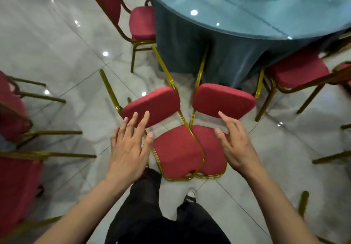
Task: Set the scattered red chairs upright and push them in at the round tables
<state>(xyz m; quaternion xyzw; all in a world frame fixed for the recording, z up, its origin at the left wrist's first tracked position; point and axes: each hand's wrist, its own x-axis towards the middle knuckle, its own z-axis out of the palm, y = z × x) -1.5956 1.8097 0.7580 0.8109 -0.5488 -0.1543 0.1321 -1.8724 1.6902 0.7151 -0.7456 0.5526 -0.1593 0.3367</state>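
Two red chairs with gold frames lie tipped on their backs on the floor before me, legs pointing toward the round table [247,25]. The left fallen chair [152,107] has its backrest overlapping the backrest of the right fallen chair [224,101]. My left hand [131,145] hovers with fingers spread straight, fingertips at the left chair's seat edge. My right hand [235,145] is open too, fingers reaching the lower edge of the right chair's seat. Neither hand grips anything.
An upright red chair [140,23] stands at the table's left, another red chair [296,72] at its right. More tipped red chairs [13,110] lie at the far left. A dark green cloth [199,53] hangs to the glossy tile floor. My legs and shoe [190,196] are below.
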